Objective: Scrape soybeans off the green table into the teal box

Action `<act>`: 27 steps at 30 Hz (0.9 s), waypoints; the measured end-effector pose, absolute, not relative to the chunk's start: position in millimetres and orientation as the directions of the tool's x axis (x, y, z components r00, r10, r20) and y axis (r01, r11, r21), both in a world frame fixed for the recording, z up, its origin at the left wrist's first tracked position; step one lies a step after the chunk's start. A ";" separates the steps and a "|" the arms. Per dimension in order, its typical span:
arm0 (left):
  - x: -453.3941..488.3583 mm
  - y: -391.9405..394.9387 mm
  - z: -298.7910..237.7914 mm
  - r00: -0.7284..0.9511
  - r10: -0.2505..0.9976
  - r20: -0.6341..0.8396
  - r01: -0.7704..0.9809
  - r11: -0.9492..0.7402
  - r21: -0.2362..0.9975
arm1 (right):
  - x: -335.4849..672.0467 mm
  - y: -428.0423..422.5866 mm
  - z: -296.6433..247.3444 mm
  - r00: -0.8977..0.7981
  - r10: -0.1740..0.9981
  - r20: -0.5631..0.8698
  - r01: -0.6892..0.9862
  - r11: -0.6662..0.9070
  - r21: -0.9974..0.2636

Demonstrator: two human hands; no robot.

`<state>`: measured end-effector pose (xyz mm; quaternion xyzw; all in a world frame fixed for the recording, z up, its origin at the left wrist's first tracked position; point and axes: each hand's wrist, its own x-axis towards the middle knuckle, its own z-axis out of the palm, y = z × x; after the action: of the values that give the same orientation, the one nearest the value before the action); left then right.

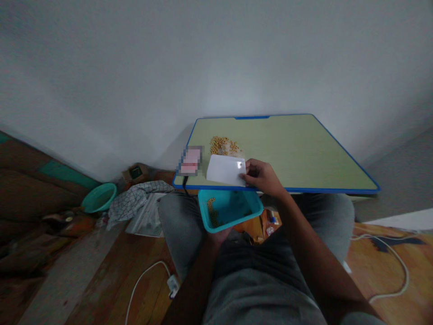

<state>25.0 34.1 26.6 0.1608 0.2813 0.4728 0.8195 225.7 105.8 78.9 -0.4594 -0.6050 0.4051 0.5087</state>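
While your right hand pinches one white card by its right end, thumb on the near side, your left hand is beneath one turquoise container, mostly hidden, so you cannot tell how its fingers are set. You have two lots of small yellow-tan beans, each too many to count: one loose heap on the tabletop just beyond the card, with some whitish bits at its right side, and one smaller cluster inside the container, along its left part. The container sits just below the near edge of the table, above your lap and between your knees, and the card is near that same edge, directly above the container in your view. One pixelated pink item lies at the table's left, near the card but apart from it. You face one table with a pale yellow-green top and a blue rim, near a plain grey-white wall. Down to your left you have one green basin, one checked cloth and, as far as the dim corner shows, one open box. On the wooden floor, one white plug block lies beside your left leg, and white cable curls at your right.
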 end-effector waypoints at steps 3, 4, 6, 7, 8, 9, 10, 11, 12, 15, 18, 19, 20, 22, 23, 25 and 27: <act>23.9 36.8 18.7 0.356 0.850 -0.388 -0.682 0.520 0.514 | 226.2 105.9 80.4 -0.051 0.958 0.283 0.246 0.287 -0.926; 23.2 37.4 15.5 0.349 0.849 -0.395 -0.684 0.520 0.512 | 226.1 106.0 81.0 -0.036 0.956 0.290 0.278 0.289 -0.916; 21.6 37.7 9.2 0.352 0.845 -0.403 -0.676 0.527 0.515 | 225.8 106.1 81.8 0.018 0.953 0.303 0.339 0.279 -0.899; 20.9 37.5 6.4 0.359 0.844 -0.400 -0.670 0.531 0.519 | 225.6 106.3 81.9 0.054 0.949 0.312 0.367 0.272 -0.890; 20.4 37.0 3.9 0.363 0.843 -0.396 -0.665 0.533 0.524 | 225.5 106.6 81.9 0.092 0.942 0.323 0.393 0.264 -0.881; 20.2 36.4 1.9 0.365 0.845 -0.392 -0.663 0.531 0.527 | 225.5 107.1 81.7 0.130 0.934 0.334 0.419 0.254 -0.872; 20.1 35.8 0.3 0.362 0.848 -0.388 -0.665 0.527 0.530 | 225.5 107.7 81.4 0.166 0.924 0.343 0.443 0.241 -0.863; 20.3 35.2 -0.7 0.355 0.851 -0.386 -0.669 0.520 0.531 | 225.7 108.4 81.0 0.202 0.915 0.349 0.465 0.224 -0.856; 20.6 34.7 -1.2 0.350 0.854 -0.384 -0.673 0.515 0.531 | 225.8 109.0 80.6 0.238 0.906 0.351 0.483 0.204 -0.852; 21.7 33.8 0.1 0.351 0.855 -0.381 -0.664 0.514 0.543 | 225.8 110.0 80.0 0.338 0.873 0.352 0.515 0.142 -0.845; 21.7 33.6 3.3 0.353 0.851 -0.389 -0.647 0.522 0.555 | 224.8 109.2 80.8 0.403 0.845 0.353 0.509 0.113 -0.853; 21.5 33.6 4.0 0.351 0.848 -0.398 -0.647 0.526 0.552 | 224.3 108.8 81.3 0.422 0.835 0.353 0.503 0.108 -0.858; 21.2 33.7 4.1 0.349 0.843 -0.409 -0.648 0.532 0.545 | 223.9 108.4 81.8 0.442 0.825 0.353 0.498 0.102 -0.861; 20.7 34.4 2.5 0.349 0.832 -0.430 -0.655 0.545 0.523 | 223.5 108.2 82.1 0.479 0.803 0.355 0.491 0.091 -0.866; 20.7 34.9 0.9 0.350 0.827 -0.439 -0.660 0.550 0.511 | 223.5 108.4 81.8 0.493 0.793 0.357 0.488 0.088 -0.869; 21.3 36.1 -3.1 0.346 0.821 -0.454 -0.671 0.555 0.492 | 224.3 109.4 79.9 0.513 0.779 0.360 0.472 0.094 -0.877; 22.6 37.1 -5.9 0.333 0.824 -0.459 -0.680 0.547 0.489 | 226.1 111.3 76.1 0.526 0.769 0.362 0.442 0.117 -0.890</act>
<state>22.6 37.1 -5.9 0.1049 0.3434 0.4642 0.8097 226.1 111.3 76.1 -0.6497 -0.4660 0.1402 0.5841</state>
